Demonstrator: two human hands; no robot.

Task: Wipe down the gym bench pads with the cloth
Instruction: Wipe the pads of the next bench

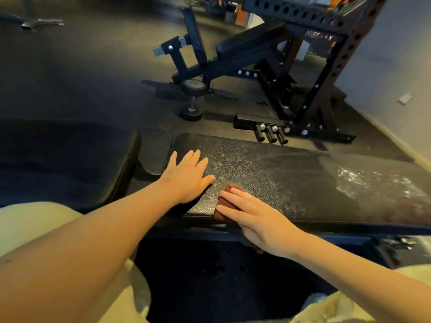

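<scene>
Right grip (254, 220), fingers straight and close together, presses a folded brown cloth (229, 189) flat at the near edge of a black, grainy pad (291, 173). Just beside it, left grip (189, 176) lies palm-down on the pad, fingers spread, holding nothing. Wet streaks (373, 180) shine toward the pad's right end. To the left sits a second pad (65, 159). Beyond, on the dark floor (81, 78), stand a dumbbell (192, 99), an incline bench (245, 45) and a perforated steel rack (326, 73).

Folded brown cloth (227, 201) flat on black textured bench pad (279, 173)
</scene>
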